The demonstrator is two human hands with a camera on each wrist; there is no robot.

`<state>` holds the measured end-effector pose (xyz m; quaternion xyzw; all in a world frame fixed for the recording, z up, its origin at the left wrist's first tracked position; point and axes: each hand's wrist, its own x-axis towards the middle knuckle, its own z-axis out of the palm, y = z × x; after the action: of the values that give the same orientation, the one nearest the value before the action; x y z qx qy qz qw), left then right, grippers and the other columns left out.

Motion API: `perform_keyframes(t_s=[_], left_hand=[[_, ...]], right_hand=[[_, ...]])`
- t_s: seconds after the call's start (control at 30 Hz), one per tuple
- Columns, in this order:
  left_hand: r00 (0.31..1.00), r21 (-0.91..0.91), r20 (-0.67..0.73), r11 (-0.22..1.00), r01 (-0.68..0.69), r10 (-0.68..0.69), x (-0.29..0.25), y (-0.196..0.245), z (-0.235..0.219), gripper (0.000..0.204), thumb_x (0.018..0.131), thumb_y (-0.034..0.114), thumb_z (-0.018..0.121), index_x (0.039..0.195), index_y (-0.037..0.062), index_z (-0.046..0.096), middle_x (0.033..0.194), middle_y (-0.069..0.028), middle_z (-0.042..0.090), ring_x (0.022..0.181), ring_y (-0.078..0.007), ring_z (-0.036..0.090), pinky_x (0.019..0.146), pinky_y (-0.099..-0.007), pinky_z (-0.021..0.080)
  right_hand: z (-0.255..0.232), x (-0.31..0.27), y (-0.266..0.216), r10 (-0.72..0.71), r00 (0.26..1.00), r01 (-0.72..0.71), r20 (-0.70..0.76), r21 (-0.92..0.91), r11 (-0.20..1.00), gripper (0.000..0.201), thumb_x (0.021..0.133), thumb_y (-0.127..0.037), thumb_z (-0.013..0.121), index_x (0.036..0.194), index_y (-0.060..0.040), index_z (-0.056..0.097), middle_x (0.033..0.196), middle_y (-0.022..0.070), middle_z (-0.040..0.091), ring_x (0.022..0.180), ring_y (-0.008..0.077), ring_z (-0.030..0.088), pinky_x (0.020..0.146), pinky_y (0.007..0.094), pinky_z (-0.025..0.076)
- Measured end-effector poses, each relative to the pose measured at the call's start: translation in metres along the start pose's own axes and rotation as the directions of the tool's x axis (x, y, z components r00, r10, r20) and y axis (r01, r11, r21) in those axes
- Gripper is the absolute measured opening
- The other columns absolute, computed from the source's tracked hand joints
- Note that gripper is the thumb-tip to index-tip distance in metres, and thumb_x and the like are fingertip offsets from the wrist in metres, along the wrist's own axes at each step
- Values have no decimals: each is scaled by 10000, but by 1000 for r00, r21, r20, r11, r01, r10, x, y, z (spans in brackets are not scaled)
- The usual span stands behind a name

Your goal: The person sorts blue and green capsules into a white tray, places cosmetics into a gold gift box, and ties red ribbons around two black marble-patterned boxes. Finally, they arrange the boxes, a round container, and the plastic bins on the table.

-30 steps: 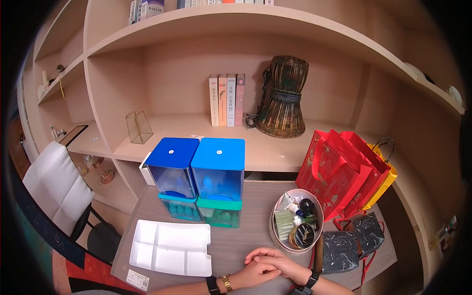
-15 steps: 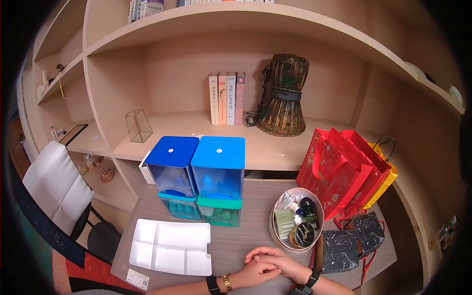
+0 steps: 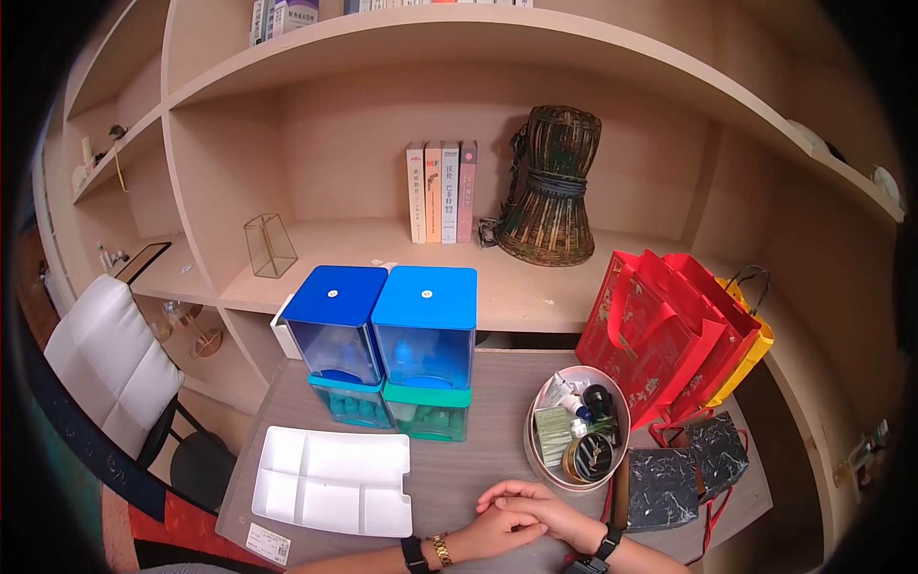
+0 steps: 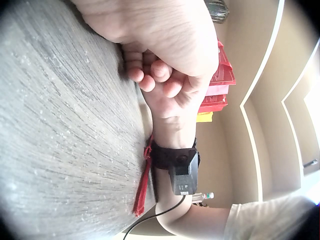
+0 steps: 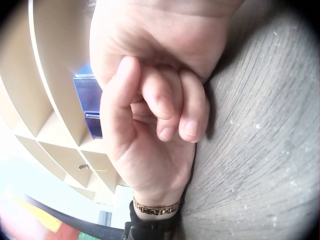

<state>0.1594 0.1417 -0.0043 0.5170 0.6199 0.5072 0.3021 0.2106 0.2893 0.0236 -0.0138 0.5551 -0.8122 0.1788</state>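
Both hands lie together at the table's front edge, the fingers loosely bent over one another with no object between them. In the head view the left hand [image 3: 492,534], behind a gold bracelet, meets the right hand [image 3: 553,515], whose fingers lie across it. The left wrist view shows the left hand [image 4: 155,30] close up, against the right hand [image 4: 172,102]. From the right wrist, the right hand [image 5: 160,37] touches the left hand [image 5: 155,155]. Nearest to them is a round tub [image 3: 535,459] of small bottles and jars; to the left lies a white divided tray [image 3: 335,469].
Blue-lidded boxes [image 3: 426,297] stand on teal and green drawers [image 3: 426,426] at the back. Black marbled boxes [image 3: 662,488] with red cords lie right of the tub, before red bags [image 3: 641,344]. Behind the table, a shelf [image 3: 526,297] holds books [image 3: 442,191] and a woven basket [image 3: 550,206].
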Motion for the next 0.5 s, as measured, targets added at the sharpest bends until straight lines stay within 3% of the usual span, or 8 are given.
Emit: perform_keyframes(t_s=[0.2,0.5], left_hand=[[998,-9,-30,998,-55,55,0,-1,2,248,960,261,602,967,41,717,717,-21,630,684,-96,565,614,-263,449],[1000,-7,10,1000,16,-16,0,-2,0,243,962,256,597,963,44,717,728,-23,638,698,-101,573,628,-265,455]], right_hand=[[0,0,0,8,1000,-8,-3,7,1000,253,998,-154,510,1152,23,607,1150,114,635,1085,159,604,947,285,481],[-3,1,4,-6,1000,6,-1,7,1000,253,996,-155,519,1152,24,607,1150,118,638,1077,163,609,941,288,484]])
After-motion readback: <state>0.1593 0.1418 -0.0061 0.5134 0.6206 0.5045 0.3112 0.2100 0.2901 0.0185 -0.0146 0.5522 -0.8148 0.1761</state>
